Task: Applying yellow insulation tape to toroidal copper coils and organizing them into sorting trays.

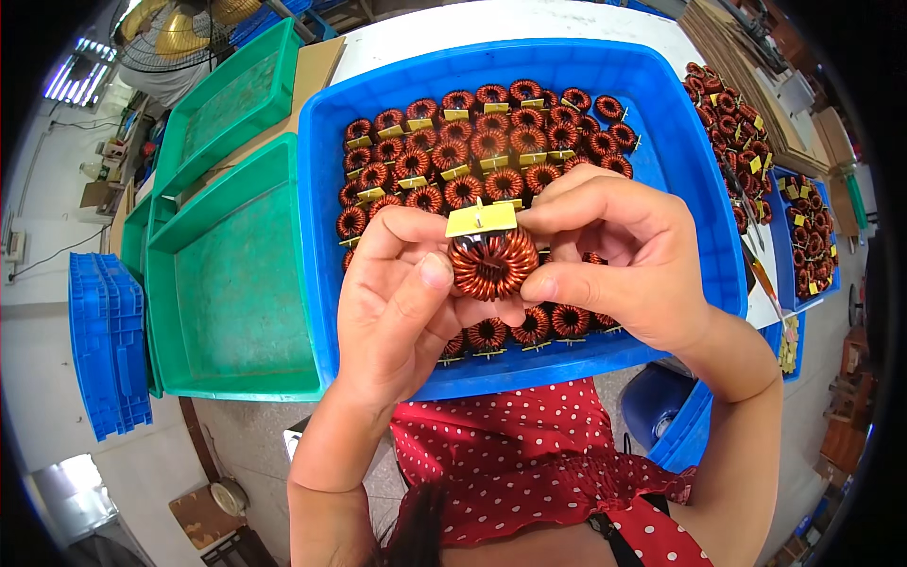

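Observation:
Between my two hands is a toroidal coil [493, 268] wound in copper wire, with a yellow base plate [480, 219] on its upper side and a thin pin standing up from the plate. My left hand [397, 293] is closed round the coil's left side, its thumb close to the winding. On the other side, my right hand [619, 255] pinches the coil and plate edge between thumb and fingers. Beneath both hands lies a blue tray [675, 180] holding rows of similar coils [463, 192], many with yellow plates. My hands hide part of those rows.
Green trays [231, 283] stand left of the blue tray. Loose coils [732, 128] are heaped at the right, near a tool with an orange handle [763, 279]. Farther right is another blue bin of coils [808, 236]. Stacked blue crates [109, 345] stand far left.

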Demonstrator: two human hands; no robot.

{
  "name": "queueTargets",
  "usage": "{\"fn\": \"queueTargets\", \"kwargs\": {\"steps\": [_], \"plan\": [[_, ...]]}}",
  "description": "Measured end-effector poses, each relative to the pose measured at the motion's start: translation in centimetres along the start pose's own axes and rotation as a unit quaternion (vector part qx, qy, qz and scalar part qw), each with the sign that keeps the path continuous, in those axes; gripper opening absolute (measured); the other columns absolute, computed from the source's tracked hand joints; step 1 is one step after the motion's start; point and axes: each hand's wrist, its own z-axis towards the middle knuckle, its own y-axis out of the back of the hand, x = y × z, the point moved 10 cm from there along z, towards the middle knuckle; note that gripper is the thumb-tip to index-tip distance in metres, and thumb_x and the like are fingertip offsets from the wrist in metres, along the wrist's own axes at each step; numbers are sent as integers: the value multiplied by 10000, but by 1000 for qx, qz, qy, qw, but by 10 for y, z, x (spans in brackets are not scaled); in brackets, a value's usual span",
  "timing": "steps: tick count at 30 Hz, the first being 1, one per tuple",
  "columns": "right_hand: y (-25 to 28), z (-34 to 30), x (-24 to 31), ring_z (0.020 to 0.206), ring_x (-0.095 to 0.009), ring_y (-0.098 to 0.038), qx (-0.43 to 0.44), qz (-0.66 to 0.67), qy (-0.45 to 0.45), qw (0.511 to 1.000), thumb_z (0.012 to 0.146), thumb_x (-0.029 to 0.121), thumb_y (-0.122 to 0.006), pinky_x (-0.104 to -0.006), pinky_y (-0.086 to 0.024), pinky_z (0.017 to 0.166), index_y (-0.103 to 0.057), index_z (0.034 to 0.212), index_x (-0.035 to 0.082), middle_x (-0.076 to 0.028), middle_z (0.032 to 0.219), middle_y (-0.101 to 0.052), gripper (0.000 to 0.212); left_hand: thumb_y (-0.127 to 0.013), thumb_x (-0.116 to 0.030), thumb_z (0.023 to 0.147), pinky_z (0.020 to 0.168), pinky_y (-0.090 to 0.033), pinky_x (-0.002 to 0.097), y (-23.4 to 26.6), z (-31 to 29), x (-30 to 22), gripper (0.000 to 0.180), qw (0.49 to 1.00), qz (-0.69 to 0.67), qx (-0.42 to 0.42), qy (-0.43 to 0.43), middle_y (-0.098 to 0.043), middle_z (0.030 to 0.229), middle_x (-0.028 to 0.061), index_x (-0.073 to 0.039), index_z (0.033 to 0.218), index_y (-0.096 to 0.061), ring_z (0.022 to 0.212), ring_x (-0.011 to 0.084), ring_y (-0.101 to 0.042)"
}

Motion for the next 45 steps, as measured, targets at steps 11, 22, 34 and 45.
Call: {"fn": "queueTargets", "kwargs": {"steps": [11, 22, 34, 45], "plan": [[-4, -3, 11, 688, -80, -520, 16, -77, 63, 995, 646, -69, -779, -197, -413, 596, -614, 930, -16, -91, 901, -561, 332, -420, -125, 966, 849, -530, 392, 1, 0, 4, 135, 1000, 25, -12, -1, -564, 1119, 162, -58, 1083, -420, 1032, 263, -592], [-10, -4, 19, 703, -92, -544, 27, -139, 91, 986, 651, -78, -770, -201, -425, 593, -633, 891, -5, -89, 876, -564, 286, -673, -106, 814, 913, -487, 388, -4, 2, 6, 449, 1000, 14, 2, -9, -564, 1123, 136, 10, 1192, -461, 1053, 258, -572], [-3, -2, 15, 659, -84, -511, -2, -40, 82, 996, 768, -57, -657, -196, -417, 564, -627, 890, -33, -94, 873, -567, 128, -711, -255, 800, 758, -560, 453, -3, -1, 17, 551, 994, -66, -19, 84, -584, 1091, 210, 44, 1181, -448, 867, 350, -647], [12, -1, 10, 606, -56, -480, -84, -72, 25, 994, 904, 106, -556, -181, -394, 537, -630, 946, -28, -57, 849, -581, 159, -477, -353, 941, 806, -544, 452, -12, -1, 14, 519, 995, -1, 32, 96, -579, 1097, 272, 78, 1222, -405, 787, 288, -661]]}}
